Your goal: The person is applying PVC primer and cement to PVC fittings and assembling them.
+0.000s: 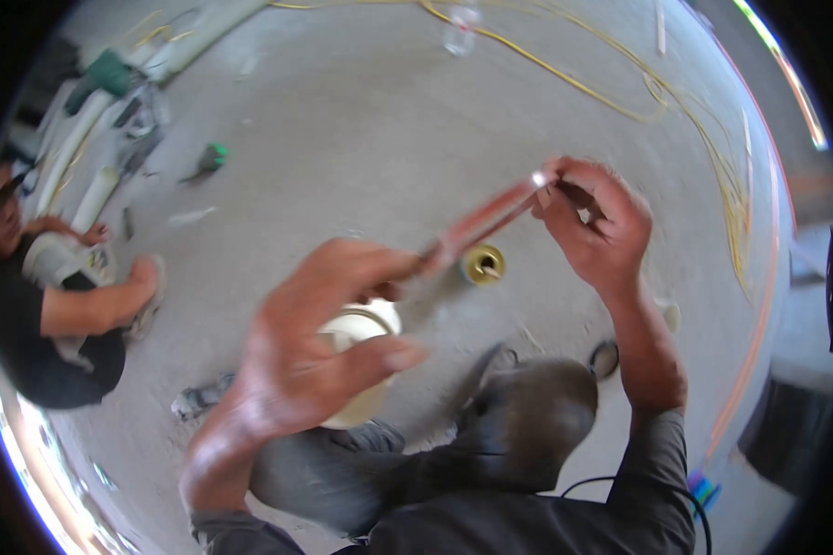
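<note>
Head view: left hand (315, 342) pinches low end of thin reddish strip (481, 222), right hand (592, 222) grips top end. Cream roll (361, 328) half hidden behind left hand, brass fitting (482, 265) just past strip. Yellow cable (620, 102) on concrete, seated person (46, 324) far left.

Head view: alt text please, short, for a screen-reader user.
Two bare hands hold a thin reddish strip stretched between them, left hand low, right hand high, above a cream roll and a brass fitting on a concrete floor. Another person crouches at left.
</note>
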